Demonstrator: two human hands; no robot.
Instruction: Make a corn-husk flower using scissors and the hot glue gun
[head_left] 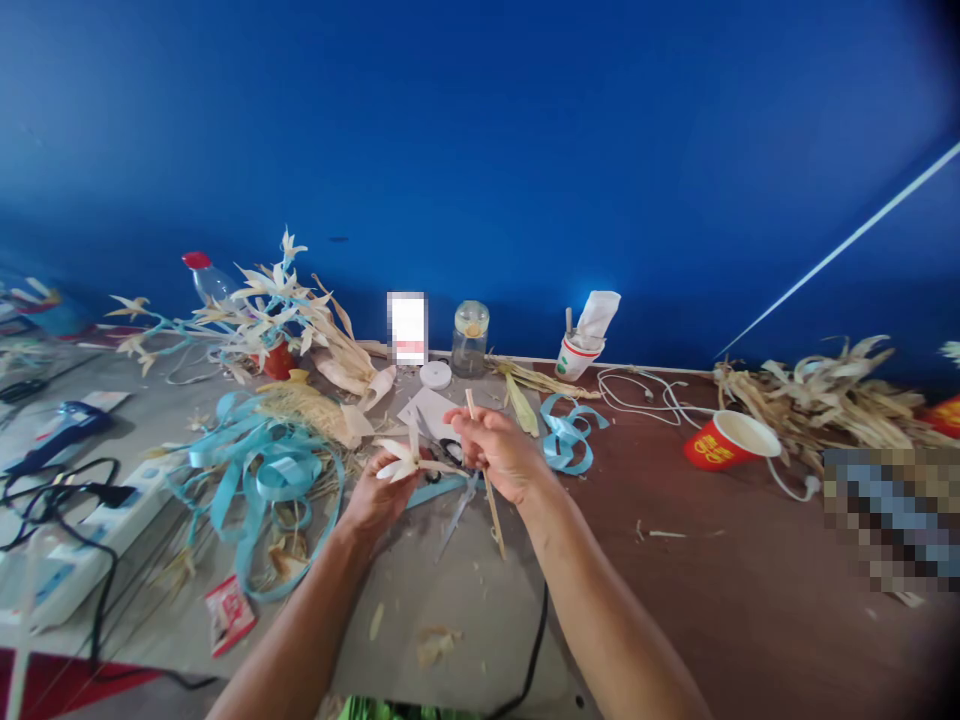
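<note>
In my left hand (381,503) is a pale corn husk flower (405,460), its pointed petals spread and its stem end turned toward the right hand. My right hand (499,450) is closed around a narrow tan strip (493,512), probably husk, which sticks out above and below the fingers. Between and below the hands lies a pair of scissors (457,515) on the grey table; its handles are partly covered. Behind the hands are a white card (429,412) and a round white spool (435,375).
Tangled blue ribbon (277,478) and a flower arrangement (281,290) occupy the left. A power strip (86,545) with black cables lies further left. A glass jar (470,345), a white cup (579,357), a red paper cup (731,442) and dried husks (832,395) stand or lie behind and right.
</note>
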